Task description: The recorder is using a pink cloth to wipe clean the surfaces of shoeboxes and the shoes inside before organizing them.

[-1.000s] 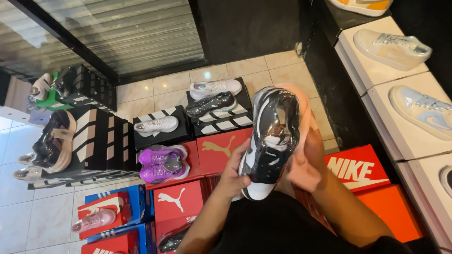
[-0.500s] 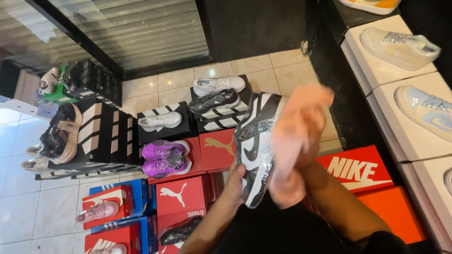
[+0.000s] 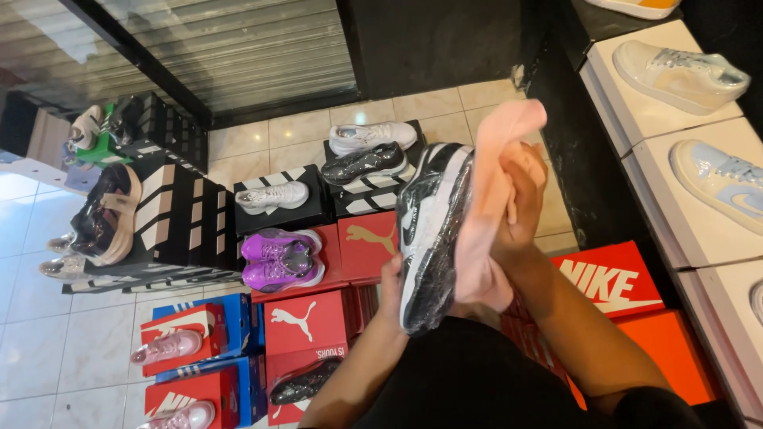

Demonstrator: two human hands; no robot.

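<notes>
Wiping step in hand: black-and-white sneaker (image 3: 429, 230) in clear wrap, held upright above the shoe boxes (image 3: 318, 318), gripped at heel by left hand (image 3: 391, 280); right hand (image 3: 520, 202) closed on pink cloth (image 3: 485, 214) against its side; next, probably steady rubbing pressure.

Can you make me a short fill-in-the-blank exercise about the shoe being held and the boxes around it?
1. The right hand presses a soft cloth coloured ____ against the shoe.
2. The black and white sneaker, steadied by the left hand, is wrapped in clear ____.
3. The purple sneakers sit on a shoebox coloured ____.

Missing words: pink; plastic; red
</notes>
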